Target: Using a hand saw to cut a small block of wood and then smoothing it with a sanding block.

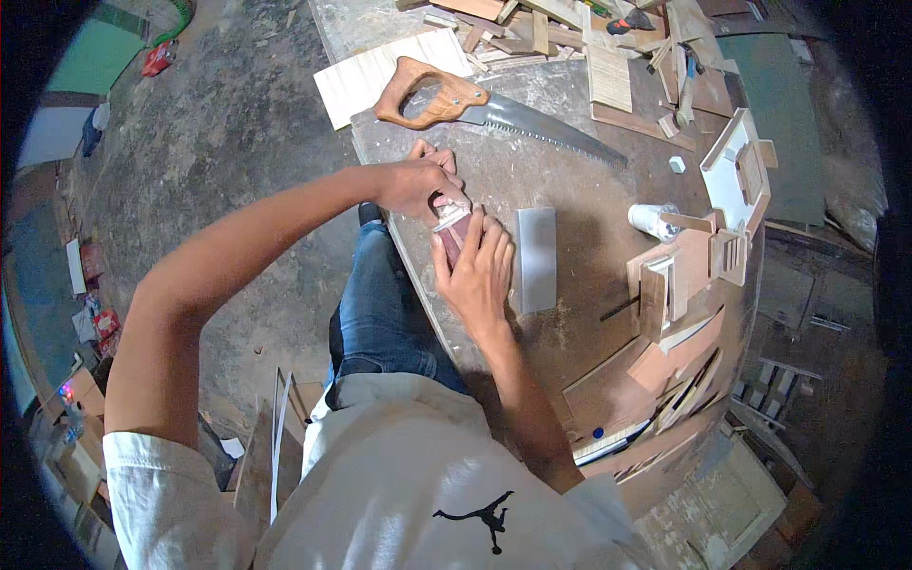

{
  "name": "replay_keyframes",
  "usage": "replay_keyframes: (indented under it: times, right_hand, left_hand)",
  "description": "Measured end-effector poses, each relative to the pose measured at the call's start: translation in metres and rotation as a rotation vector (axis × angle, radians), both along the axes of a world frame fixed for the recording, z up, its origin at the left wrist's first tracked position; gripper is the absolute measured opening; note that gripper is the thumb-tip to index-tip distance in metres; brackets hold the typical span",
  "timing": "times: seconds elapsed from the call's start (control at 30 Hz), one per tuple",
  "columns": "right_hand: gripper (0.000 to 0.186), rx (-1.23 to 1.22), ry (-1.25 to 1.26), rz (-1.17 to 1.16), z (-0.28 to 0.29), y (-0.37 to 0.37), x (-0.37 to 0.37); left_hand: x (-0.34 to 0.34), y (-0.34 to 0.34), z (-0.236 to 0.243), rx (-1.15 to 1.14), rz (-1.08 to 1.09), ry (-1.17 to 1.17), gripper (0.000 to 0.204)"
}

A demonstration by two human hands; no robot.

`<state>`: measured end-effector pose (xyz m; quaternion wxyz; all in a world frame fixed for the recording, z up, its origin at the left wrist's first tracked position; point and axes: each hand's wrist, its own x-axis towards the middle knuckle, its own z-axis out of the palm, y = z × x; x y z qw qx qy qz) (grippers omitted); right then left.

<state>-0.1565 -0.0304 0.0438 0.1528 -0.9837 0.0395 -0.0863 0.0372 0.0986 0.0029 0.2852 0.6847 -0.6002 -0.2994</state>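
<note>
At the near left edge of the workbench [589, 190], my two hands meet over a small flat reddish-brown piece [459, 231] with a whitish end. My left hand [425, 183] is closed, its curled fingers gripping the whitish end. My right hand [478, 271] lies along the reddish-brown part, thumb on one side and fingers on the other. What the piece is exactly cannot be made out, since fingers cover much of it. Just right of my right hand lies a pale grey rectangular sheet [538, 261]. Beyond my hands rests a handsaw [541, 125] with a wooden handle, teeth toward me.
A light board [389, 78] lies under the saw's handle. Wood offcuts [541, 33] are piled at the far end. On the right stand a white cup [654, 222], a small white block [676, 164] and wooden assemblies [665, 290]. A blue cap [598, 433] sits near my right forearm.
</note>
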Motion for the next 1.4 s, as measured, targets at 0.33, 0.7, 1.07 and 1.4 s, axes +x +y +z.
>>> replay_keyframes:
  times: [0.33,0.7,1.07,1.4]
  right_hand:
    - [0.062,0.164,-0.08,-0.136,-0.001,-0.005,-0.04]
    - [0.06,0.182,-0.122,-0.063,-0.008,-0.012,-0.04]
    - [0.062,0.122,-0.104,-0.089,-0.003,-0.008,-0.025]
    - [0.062,0.12,-0.063,-0.056,-0.003,-0.012,-0.026]
  left_hand:
    - [-0.001,0.001,0.008,-0.029,0.015,0.028,0.051]
    - [-0.004,0.001,0.011,-0.026,0.009,0.053,0.037]
    - [0.0,0.003,0.004,-0.062,0.006,0.048,0.035]
    - [0.0,0.0,0.005,-0.032,0.025,0.023,0.047]
